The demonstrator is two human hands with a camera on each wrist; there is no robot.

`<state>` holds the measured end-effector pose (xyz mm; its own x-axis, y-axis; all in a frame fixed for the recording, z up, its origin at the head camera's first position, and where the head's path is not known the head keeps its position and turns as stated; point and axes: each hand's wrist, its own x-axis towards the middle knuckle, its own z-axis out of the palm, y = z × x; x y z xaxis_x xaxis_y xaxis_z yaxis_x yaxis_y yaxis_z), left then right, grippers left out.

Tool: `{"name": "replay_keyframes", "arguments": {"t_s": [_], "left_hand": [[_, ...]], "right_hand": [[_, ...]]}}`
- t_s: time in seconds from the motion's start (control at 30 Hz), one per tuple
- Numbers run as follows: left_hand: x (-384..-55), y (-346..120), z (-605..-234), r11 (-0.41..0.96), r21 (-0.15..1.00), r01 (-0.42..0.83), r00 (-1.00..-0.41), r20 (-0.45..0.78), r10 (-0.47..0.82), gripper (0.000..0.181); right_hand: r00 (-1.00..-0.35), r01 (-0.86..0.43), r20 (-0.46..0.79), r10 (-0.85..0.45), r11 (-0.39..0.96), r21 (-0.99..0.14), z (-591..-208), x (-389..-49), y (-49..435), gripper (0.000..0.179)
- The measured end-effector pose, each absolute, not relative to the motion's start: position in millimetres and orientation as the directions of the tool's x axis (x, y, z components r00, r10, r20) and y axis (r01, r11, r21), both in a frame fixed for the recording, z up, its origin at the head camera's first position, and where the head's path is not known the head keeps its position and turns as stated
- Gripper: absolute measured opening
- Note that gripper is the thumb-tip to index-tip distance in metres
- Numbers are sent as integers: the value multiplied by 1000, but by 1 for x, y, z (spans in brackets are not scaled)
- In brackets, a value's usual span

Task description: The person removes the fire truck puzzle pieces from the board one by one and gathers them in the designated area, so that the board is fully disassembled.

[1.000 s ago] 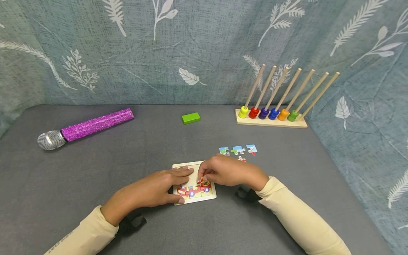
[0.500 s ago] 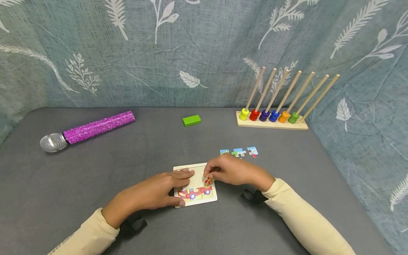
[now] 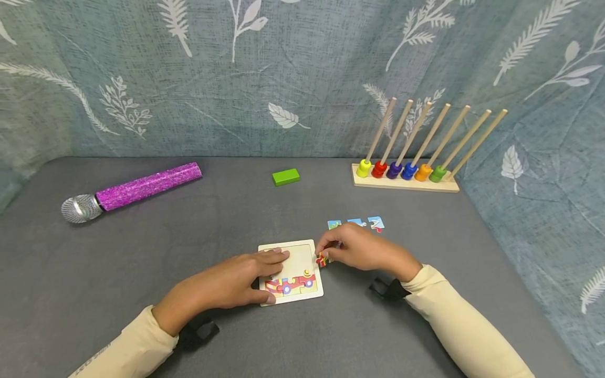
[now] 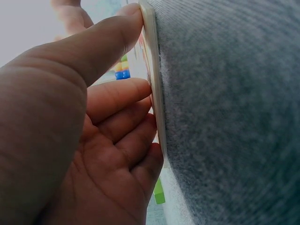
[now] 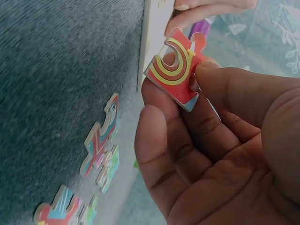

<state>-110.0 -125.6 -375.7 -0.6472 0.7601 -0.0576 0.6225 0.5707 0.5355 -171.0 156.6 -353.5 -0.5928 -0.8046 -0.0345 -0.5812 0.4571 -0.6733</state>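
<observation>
My left hand (image 3: 236,281) lies on the left side of a shallow wooden puzzle tray (image 3: 299,256), thumb at the near edge and fingers over the base. In the left wrist view its fingertips press on the tray (image 4: 157,79). Joined pieces showing a red vehicle (image 3: 295,283) fill the tray's near part. Just off the tray's right edge, my right hand (image 3: 364,249) pinches a red jigsaw puzzle piece (image 5: 176,70) between thumb and fingers. Yellow and brown curved bands mark that piece, and it is tilted up off the table.
Loose puzzle pieces (image 3: 376,223) lie beyond the right hand, partly hidden by it. At the back are a purple glittery microphone (image 3: 148,186), a green block (image 3: 285,177) and a wooden peg stand (image 3: 406,182) with coloured beads. A patterned curtain (image 3: 227,105) hangs behind the table.
My right hand has moved right, lifting the red puzzle piece from over the tray's pieces to just beyond its right edge. The left hand has stayed on the tray.
</observation>
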Motion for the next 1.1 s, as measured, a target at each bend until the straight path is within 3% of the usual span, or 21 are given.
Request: {"name": "replay_keyframes", "arguments": {"t_s": [1.1], "left_hand": [[-110, -126, -375, 548, 512, 661, -633, -13, 774, 61]], "right_hand": [[-725, -448, -59, -686, 535, -717, -345, -181, 205, 20]]}}
